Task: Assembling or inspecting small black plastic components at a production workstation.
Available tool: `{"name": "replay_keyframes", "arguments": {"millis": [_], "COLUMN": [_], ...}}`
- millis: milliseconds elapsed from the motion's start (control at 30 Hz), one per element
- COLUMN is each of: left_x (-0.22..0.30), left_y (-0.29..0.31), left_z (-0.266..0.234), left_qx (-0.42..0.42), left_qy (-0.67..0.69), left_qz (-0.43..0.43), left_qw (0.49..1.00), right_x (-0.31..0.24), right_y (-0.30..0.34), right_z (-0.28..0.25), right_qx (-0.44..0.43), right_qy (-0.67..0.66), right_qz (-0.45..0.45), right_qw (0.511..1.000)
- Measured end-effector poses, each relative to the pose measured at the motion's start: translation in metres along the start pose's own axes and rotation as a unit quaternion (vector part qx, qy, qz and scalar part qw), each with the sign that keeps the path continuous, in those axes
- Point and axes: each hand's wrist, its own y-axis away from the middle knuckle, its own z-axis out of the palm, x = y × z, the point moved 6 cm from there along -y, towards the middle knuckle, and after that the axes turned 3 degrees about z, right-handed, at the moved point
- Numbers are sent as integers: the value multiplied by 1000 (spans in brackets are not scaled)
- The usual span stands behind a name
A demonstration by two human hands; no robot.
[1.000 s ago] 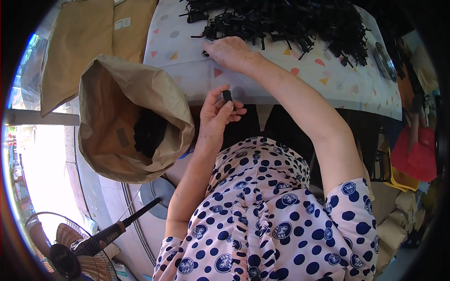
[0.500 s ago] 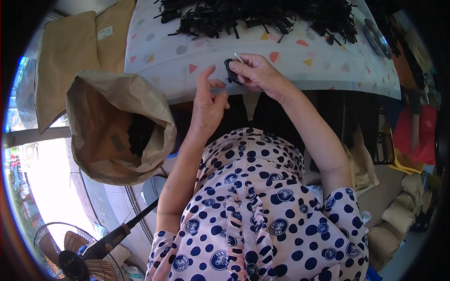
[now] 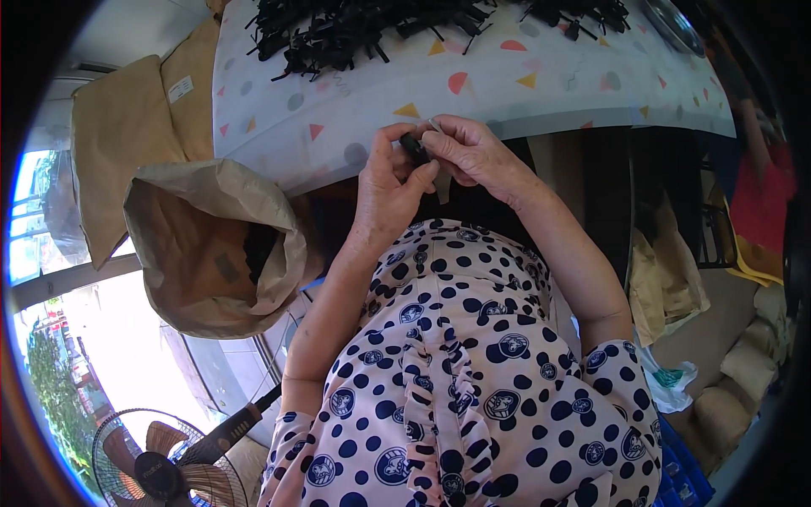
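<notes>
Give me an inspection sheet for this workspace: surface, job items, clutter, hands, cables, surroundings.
Surface: patterned table cover, pale.
Job items: small black part in hand; pile of black parts farther off.
Clutter: open paper bag at left, dark contents inside.
Hands: left hand pinches the small black part; right hand, with a thin pale item, meets it.
Cables: nothing seen for certain.
Surroundings: fan, lower left.

Left hand [image 3: 389, 190] grips a black piece [image 3: 415, 149]; right hand [image 3: 477, 154] apparently touches it.
</notes>
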Motion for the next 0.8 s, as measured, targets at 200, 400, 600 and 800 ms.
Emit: {"name": "replay_keyframes", "arguments": {"millis": [200,400,600,800], "left_x": [6,5,1,5], "left_y": [2,4,5,4], "left_z": [-1,0,-2,-6], "left_qx": [8,-5,-10,7], "left_qy": [36,31,4,-116], "left_qz": [-51,-54,-34,10], "left_qw": [998,998,999,993], "right_x": [-2,-5,-5,-6], "right_y": [11,17,16,13], "right_z": [-1,8,15,22], "right_qx": [13,24,31,70], "right_qy": [84,203,238,263], "right_qz": [-114,-164,-165,-162], "right_qw": [990,965,957,948]}}
